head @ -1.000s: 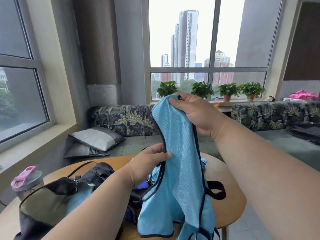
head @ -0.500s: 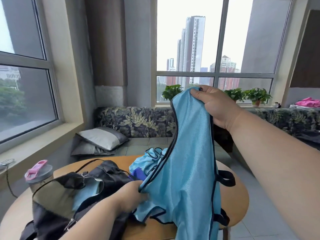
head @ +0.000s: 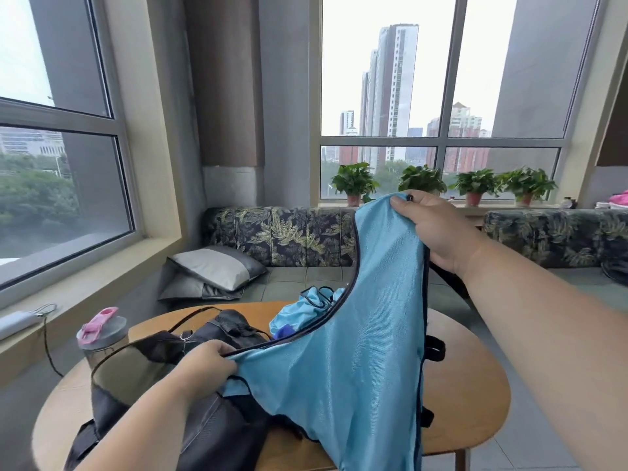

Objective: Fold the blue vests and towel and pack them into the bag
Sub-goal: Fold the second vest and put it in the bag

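A light blue vest (head: 356,362) with dark trim hangs spread in the air over the round wooden table (head: 475,396). My right hand (head: 431,229) grips its top corner up high. My left hand (head: 204,365) pinches its lower left edge just above the black bag (head: 176,402), which lies open on the table's left side. Behind the held vest, a crumpled heap of blue cloth (head: 306,307) lies on the table near the far edge. I cannot pick out the towel.
A bottle with a pink lid (head: 102,334) stands at the table's left edge. Beyond the table runs a leaf-patterned bench (head: 282,236) with a grey cushion (head: 217,266). Potted plants (head: 475,185) line the window sill.
My left hand slid down the vest's edge from mid-height to just above the bag and pulled it leftward, spreading the vest wider. My right hand kept hold of the top corner.
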Demonstrator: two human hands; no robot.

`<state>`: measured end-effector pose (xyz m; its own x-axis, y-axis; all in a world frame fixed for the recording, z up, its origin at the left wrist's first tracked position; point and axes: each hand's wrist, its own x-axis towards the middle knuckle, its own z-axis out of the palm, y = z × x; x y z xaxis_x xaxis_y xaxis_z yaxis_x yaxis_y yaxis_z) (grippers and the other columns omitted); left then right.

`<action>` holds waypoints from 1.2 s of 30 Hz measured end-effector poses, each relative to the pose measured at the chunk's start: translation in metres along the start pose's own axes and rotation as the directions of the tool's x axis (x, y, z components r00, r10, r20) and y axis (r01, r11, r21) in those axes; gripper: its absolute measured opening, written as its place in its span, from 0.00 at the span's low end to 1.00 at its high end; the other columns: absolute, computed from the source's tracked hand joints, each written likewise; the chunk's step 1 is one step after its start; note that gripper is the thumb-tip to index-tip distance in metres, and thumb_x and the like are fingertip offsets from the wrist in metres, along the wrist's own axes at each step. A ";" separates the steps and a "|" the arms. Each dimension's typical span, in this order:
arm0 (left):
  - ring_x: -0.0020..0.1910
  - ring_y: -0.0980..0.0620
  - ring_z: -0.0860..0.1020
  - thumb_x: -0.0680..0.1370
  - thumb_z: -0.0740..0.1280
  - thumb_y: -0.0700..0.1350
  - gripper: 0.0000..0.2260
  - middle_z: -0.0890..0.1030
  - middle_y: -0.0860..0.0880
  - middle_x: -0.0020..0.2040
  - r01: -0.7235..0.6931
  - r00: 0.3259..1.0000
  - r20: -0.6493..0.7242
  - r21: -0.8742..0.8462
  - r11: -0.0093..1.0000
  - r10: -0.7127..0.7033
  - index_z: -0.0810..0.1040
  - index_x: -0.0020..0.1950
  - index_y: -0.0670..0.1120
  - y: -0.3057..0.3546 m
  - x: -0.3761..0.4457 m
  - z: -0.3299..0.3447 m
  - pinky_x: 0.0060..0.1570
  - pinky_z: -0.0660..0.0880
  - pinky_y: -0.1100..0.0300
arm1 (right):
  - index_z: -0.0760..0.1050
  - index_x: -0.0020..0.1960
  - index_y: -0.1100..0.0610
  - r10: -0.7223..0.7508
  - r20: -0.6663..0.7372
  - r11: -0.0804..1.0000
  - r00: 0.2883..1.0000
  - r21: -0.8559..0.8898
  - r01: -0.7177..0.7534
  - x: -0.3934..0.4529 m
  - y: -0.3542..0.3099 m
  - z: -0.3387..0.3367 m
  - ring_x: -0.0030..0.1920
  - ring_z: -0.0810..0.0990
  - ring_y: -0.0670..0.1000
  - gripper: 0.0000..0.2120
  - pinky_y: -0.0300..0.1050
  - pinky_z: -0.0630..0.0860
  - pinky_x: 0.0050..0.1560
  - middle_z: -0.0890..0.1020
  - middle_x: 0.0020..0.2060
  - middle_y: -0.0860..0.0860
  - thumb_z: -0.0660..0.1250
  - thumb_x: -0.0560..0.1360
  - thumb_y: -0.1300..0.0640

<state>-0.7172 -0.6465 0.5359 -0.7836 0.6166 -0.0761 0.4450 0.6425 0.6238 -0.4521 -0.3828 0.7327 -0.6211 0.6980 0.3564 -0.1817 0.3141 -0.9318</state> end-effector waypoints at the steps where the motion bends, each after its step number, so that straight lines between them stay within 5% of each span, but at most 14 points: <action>1: 0.43 0.54 0.82 0.76 0.71 0.44 0.07 0.85 0.53 0.44 0.002 1.000 0.001 -0.018 1.000 -0.002 0.82 0.53 0.52 0.000 0.000 -0.004 0.39 0.76 0.61 | 0.82 0.58 0.58 0.003 -0.005 1.000 1.000 0.008 -0.003 0.000 0.001 0.000 0.49 0.82 0.56 0.09 0.51 0.76 0.54 0.85 0.49 0.56 0.68 0.84 0.53; 4: 0.41 0.48 0.86 0.79 0.73 0.48 0.03 0.88 0.50 0.40 -0.073 0.997 -0.023 -0.236 0.969 0.069 0.85 0.48 0.49 0.009 -0.008 -0.012 0.43 0.83 0.54 | 0.81 0.60 0.60 0.015 -0.004 1.000 1.000 0.026 -0.014 -0.002 0.007 0.002 0.49 0.83 0.56 0.11 0.51 0.77 0.55 0.85 0.50 0.56 0.68 0.83 0.53; 7: 0.45 0.38 0.87 0.80 0.74 0.45 0.06 0.88 0.40 0.47 -0.148 0.981 0.004 -0.624 0.767 0.192 0.84 0.52 0.42 0.038 -0.023 -0.024 0.57 0.83 0.40 | 0.82 0.56 0.58 0.044 0.034 0.998 0.998 0.040 -0.045 -0.010 0.016 0.008 0.47 0.84 0.55 0.08 0.49 0.77 0.51 0.86 0.47 0.55 0.67 0.84 0.55; 10: 0.47 0.40 0.85 0.71 0.81 0.51 0.20 0.86 0.36 0.51 -0.201 0.936 0.020 -0.788 0.582 0.351 0.83 0.57 0.43 0.067 -0.037 -0.038 0.57 0.81 0.43 | 0.82 0.52 0.57 0.098 0.095 0.990 0.991 0.090 -0.106 -0.021 0.029 0.016 0.49 0.82 0.56 0.08 0.52 0.74 0.54 0.85 0.48 0.57 0.65 0.84 0.57; 12: 0.47 0.44 0.86 0.67 0.83 0.55 0.26 0.87 0.40 0.51 -0.224 0.909 0.026 -0.812 0.538 0.416 0.82 0.61 0.48 0.082 -0.041 -0.043 0.51 0.81 0.50 | 0.82 0.49 0.56 0.130 0.130 0.981 0.983 0.130 -0.147 -0.031 0.040 0.023 0.51 0.80 0.58 0.10 0.54 0.71 0.56 0.83 0.49 0.59 0.63 0.84 0.58; 15: 0.41 0.48 0.84 0.74 0.75 0.46 0.20 0.86 0.43 0.47 -0.198 0.881 0.050 -0.864 0.464 0.470 0.78 0.65 0.49 0.097 -0.047 -0.042 0.36 0.81 0.56 | 0.81 0.49 0.58 0.166 0.202 0.953 0.965 0.219 -0.210 -0.049 0.057 0.038 0.49 0.79 0.59 0.11 0.55 0.72 0.54 0.81 0.48 0.62 0.60 0.84 0.60; 19: 0.46 0.44 0.83 0.76 0.75 0.43 0.19 0.86 0.41 0.50 -0.256 0.835 0.046 -0.849 0.462 0.548 0.77 0.66 0.47 0.107 -0.048 -0.031 0.46 0.80 0.52 | 0.81 0.44 0.57 0.194 0.281 0.958 0.940 0.153 -0.243 -0.075 0.075 0.063 0.44 0.76 0.57 0.13 0.52 0.72 0.46 0.78 0.42 0.59 0.60 0.82 0.63; 23: 0.49 0.44 0.83 0.77 0.71 0.37 0.16 0.85 0.38 0.50 -0.276 0.827 0.036 -0.844 0.460 0.562 0.78 0.64 0.45 0.111 -0.050 -0.021 0.56 0.80 0.52 | 0.84 0.47 0.54 0.249 0.261 0.949 0.933 0.127 -0.289 -0.088 0.084 0.072 0.45 0.80 0.57 0.15 0.52 0.74 0.50 0.82 0.44 0.59 0.60 0.81 0.64; 27: 0.45 0.47 0.84 0.81 0.67 0.31 0.13 0.85 0.41 0.47 -0.299 0.832 0.019 -0.826 0.478 0.555 0.76 0.64 0.43 0.114 -0.048 -0.011 0.47 0.82 0.59 | 0.83 0.52 0.54 0.220 0.270 0.949 0.937 0.163 -0.270 -0.091 0.091 0.072 0.49 0.80 0.56 0.09 0.54 0.74 0.54 0.82 0.46 0.57 0.64 0.79 0.57; 30: 0.38 0.51 0.83 0.81 0.67 0.30 0.13 0.85 0.44 0.44 -0.290 0.836 0.015 -0.836 0.466 0.548 0.77 0.62 0.43 0.116 -0.048 -0.003 0.38 0.79 0.64 | 0.83 0.52 0.50 0.158 0.255 0.985 0.954 0.031 -0.172 -0.095 0.094 0.075 0.50 0.80 0.52 0.12 0.54 0.74 0.57 0.83 0.46 0.53 0.70 0.73 0.45; 36: 0.50 0.50 0.81 0.79 0.68 0.27 0.18 0.86 0.46 0.54 -0.313 0.850 -0.027 -0.830 0.462 0.526 0.79 0.62 0.46 0.110 -0.039 0.007 0.54 0.79 0.54 | 0.83 0.49 0.48 0.112 0.161 0.991 0.981 -0.084 -0.100 -0.096 0.102 0.071 0.43 0.74 0.49 0.05 0.49 0.69 0.49 0.78 0.41 0.50 0.73 0.77 0.47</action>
<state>-0.6343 -0.5969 0.6021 -0.4434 0.8498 0.2851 0.0911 -0.2737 0.9575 -0.4650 -0.4637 0.5981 -0.7519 0.6164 0.2340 -0.0544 0.2958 -0.9537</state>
